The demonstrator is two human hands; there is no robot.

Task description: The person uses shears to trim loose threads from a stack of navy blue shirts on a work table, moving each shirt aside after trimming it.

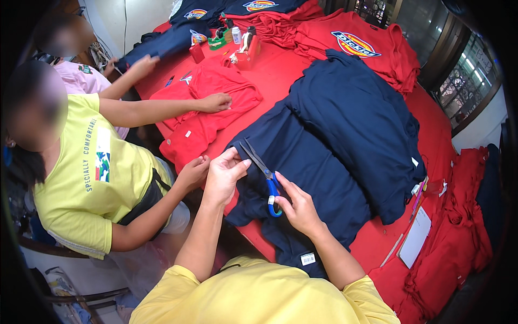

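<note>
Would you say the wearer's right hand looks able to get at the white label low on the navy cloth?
Probably yes: the white label lies uncovered below the right hand in the picture, though that hand holds scissors and would likely need to put them down first.

We are in a clothing workshop, with scissors (pixel 267 173) over navy garments (pixel 345 124) and red shirts (pixel 270 28) piled on our tabletop (pixel 280 71).

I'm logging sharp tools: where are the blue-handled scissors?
In the head view, the blue-handled scissors are near the centre, in the person's right hand, blades over the navy cloth beside the left hand.
</note>
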